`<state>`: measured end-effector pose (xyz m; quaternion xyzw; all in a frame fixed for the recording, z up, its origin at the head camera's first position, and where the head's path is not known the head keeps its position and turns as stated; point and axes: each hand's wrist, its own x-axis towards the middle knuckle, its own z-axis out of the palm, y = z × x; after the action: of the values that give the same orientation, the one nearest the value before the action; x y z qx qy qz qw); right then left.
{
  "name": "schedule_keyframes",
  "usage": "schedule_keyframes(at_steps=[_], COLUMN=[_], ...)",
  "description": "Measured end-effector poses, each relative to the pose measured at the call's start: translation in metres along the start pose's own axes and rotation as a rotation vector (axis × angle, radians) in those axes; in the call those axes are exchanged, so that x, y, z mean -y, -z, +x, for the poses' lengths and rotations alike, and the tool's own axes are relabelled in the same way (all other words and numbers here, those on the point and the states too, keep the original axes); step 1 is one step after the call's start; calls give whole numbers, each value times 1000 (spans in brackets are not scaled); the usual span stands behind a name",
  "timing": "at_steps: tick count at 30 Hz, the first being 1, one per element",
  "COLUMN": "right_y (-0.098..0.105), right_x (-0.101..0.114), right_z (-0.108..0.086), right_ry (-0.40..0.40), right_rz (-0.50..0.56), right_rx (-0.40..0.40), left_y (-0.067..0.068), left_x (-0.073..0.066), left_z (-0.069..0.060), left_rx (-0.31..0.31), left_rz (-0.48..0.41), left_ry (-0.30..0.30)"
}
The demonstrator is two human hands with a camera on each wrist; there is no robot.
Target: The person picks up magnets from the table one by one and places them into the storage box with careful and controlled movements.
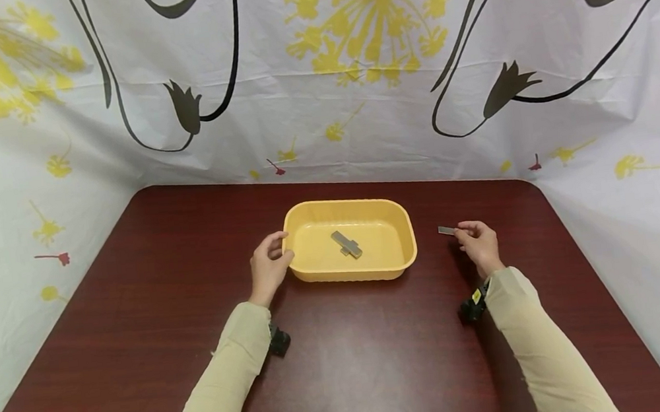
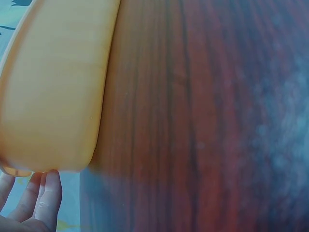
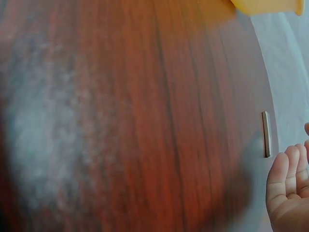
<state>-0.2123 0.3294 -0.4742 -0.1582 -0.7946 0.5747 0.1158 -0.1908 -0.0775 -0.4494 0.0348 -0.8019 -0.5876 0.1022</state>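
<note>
A yellow plastic tray (image 1: 351, 275) stands on the table. Two flat grey metal strips (image 1: 346, 244) lie in it, one crossing over the other. My left hand (image 1: 268, 267) holds the tray's left end, thumb at the rim. The left wrist view shows several fingers (image 2: 50, 195) against the tray's end wall. To the right of the tray, my right hand (image 1: 477, 245) is just above a grey metal strip (image 1: 446, 230), hiding its right end. From the right wrist, this strip (image 3: 266, 134) appears on the table, beside the fingertips and not between them; the thumb is mostly out of frame there.
The dark red wood-grain table (image 1: 345, 364) has rounded far corners. Behind it and at both sides hangs a white cloth (image 1: 297, 116) with yellow and grey flower prints. A small black camera (image 1: 279, 340) sits at the left wrist and another camera (image 1: 472, 305) at the right.
</note>
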Motion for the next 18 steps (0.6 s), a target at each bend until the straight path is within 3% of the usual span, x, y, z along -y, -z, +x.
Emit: schedule_keyframes(at_steps=[5, 11, 18], right_y=[-1, -5, -6], right_x=[-1, 18, 21], right_z=[1, -9, -5], right_ry=[-9, -61, -105], right_rz=[76, -13, -64], right_rx=[17, 8, 24], left_y=[0, -1, 0], left_x=[0, 1, 0], left_z=[0, 1, 1], left_rx=[7, 4, -3], left_rz=[3, 3, 9], left_ry=[8, 10, 3])
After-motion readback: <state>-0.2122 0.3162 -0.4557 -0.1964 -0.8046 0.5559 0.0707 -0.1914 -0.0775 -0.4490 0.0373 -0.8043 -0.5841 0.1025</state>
